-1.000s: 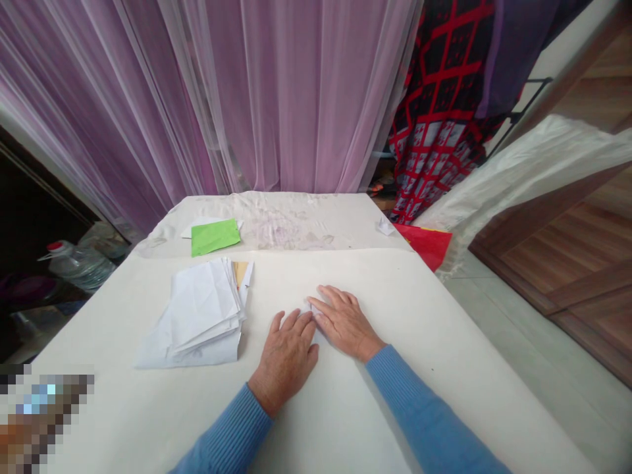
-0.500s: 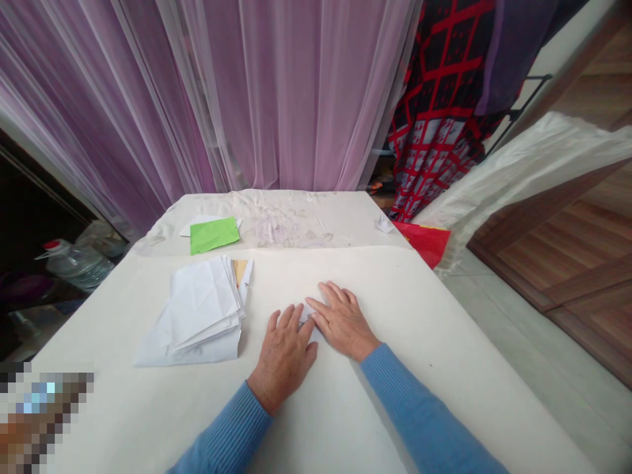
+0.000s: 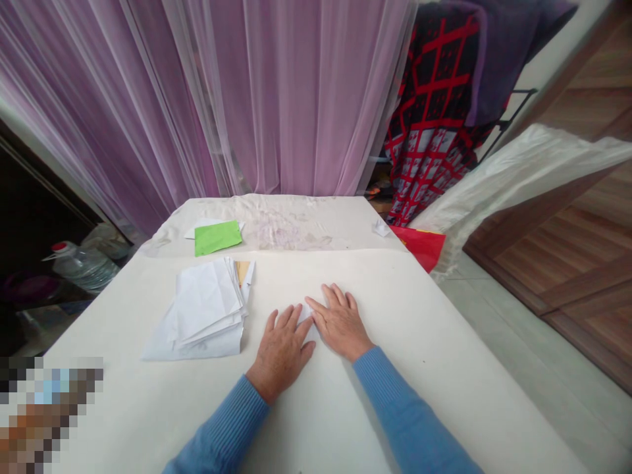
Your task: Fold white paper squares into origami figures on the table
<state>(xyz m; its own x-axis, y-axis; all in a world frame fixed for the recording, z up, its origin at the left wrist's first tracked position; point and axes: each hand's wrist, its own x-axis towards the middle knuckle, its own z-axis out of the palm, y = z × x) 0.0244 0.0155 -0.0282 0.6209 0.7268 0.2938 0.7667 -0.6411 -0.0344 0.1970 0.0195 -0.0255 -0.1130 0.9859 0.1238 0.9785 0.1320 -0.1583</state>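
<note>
My left hand (image 3: pixel 280 350) and my right hand (image 3: pixel 340 322) lie flat on the white paper-covered table top (image 3: pixel 345 395), fingertips close together. Between them, a small folded piece of white paper (image 3: pixel 307 320) sits partly under my fingers, and its full shape is hidden. Both hands rest on it without visibly gripping it. To the left of my left hand lies a loose stack of white paper sheets (image 3: pixel 207 309), with a tan sheet (image 3: pixel 242 271) showing at its far corner. A green paper sheet (image 3: pixel 216 237) lies farther back on a stained white cloth (image 3: pixel 291 224).
A crumpled white paper scrap (image 3: pixel 381 228) sits at the table's far right corner, above a red paper (image 3: pixel 422 247) by the edge. A plastic bottle (image 3: pixel 83 268) stands low on the left. Purple curtains (image 3: pixel 291 99) hang behind the table.
My right hand's fingers have turned to point more forward, and both hands have spread their fingers slightly. The whole view has shifted a little as my head moved.
</note>
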